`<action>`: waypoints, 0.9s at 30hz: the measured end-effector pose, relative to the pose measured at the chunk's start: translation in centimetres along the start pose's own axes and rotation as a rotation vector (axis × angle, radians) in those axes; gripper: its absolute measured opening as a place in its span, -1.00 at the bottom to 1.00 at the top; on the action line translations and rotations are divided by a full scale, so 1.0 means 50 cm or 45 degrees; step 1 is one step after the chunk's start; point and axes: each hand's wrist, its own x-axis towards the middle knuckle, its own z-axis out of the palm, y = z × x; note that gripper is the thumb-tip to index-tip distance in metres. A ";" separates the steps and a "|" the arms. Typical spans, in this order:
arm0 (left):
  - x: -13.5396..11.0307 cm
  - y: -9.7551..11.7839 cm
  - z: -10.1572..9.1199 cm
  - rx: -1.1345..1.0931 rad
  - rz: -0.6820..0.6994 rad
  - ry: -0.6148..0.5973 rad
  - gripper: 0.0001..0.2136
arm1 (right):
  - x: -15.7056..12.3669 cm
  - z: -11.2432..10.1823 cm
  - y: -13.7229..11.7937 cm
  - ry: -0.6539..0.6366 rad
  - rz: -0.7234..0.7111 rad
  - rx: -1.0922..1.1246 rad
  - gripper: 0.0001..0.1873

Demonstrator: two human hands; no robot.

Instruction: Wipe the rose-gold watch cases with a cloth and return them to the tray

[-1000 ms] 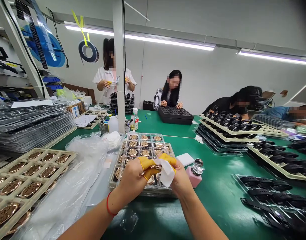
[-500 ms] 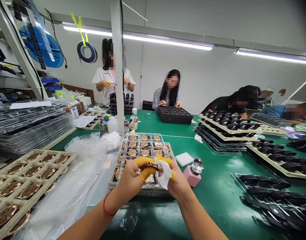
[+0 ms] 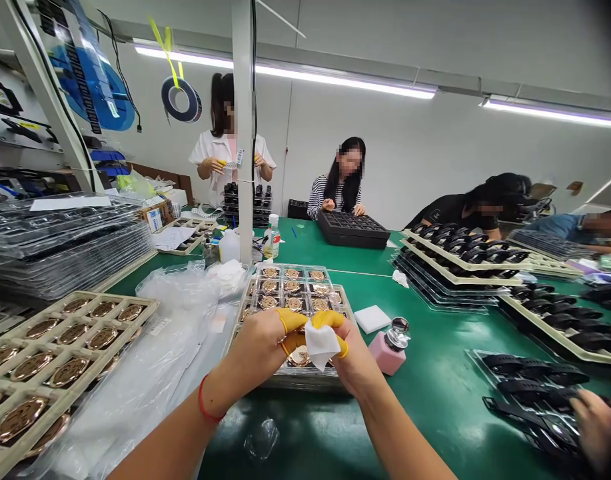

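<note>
Left of the clear tray (image 3: 265, 283) lies a beige tray (image 3: 135, 320) of rose-gold discs. Over the clear tray's near end, the left hand (image 3: 258, 347), its fingertips in yellow cots (image 3: 289, 321), pinches something hidden behind a white wipe (image 3: 321, 341); what it grips cannot be made out. The right hand (image 3: 352, 357) presses that wipe against it, fingers closed. Just right of the clear tray stands a pink dispenser bottle (image 3: 389, 347). Farther right, a co-worker's hand (image 3: 596, 427) rests on black straps (image 3: 525, 383).

white wipe (image 3: 321, 341), folded, between fingertips
</note>
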 end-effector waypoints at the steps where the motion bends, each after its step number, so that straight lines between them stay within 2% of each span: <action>1: 0.001 0.000 -0.001 0.046 0.052 -0.013 -0.78 | -0.001 0.001 -0.001 -0.019 0.019 -0.019 -0.74; 4: 0.002 0.002 0.003 0.192 0.236 -0.023 -0.72 | -0.006 0.002 -0.004 -0.043 0.082 -0.101 -0.72; 6: 0.001 0.005 0.008 0.172 0.291 -0.001 -0.72 | -0.009 0.000 -0.005 -0.049 0.092 -0.149 -0.72; 11: 0.000 0.004 0.016 -0.155 0.165 0.055 -0.83 | -0.013 -0.008 -0.011 -0.077 -0.054 -0.150 -0.75; 17: 0.002 -0.005 0.016 -0.295 0.146 0.018 -0.85 | -0.012 -0.015 -0.025 -0.160 -0.111 -0.149 -0.79; 19: 0.002 -0.002 0.020 -0.490 0.085 0.028 -0.85 | -0.013 -0.017 -0.026 -0.199 -0.116 -0.104 -0.81; 22: 0.002 0.010 0.041 -0.843 -0.112 0.084 -0.74 | -0.014 -0.013 -0.023 -0.212 -0.132 -0.017 -0.86; 25: 0.001 0.024 0.074 -1.143 -0.314 0.209 -0.60 | -0.015 -0.003 -0.013 -0.170 -0.171 -0.011 -0.88; 27: 0.000 0.030 0.093 -1.227 -0.399 0.288 -0.59 | -0.015 0.003 -0.005 -0.083 -0.277 -0.120 -0.85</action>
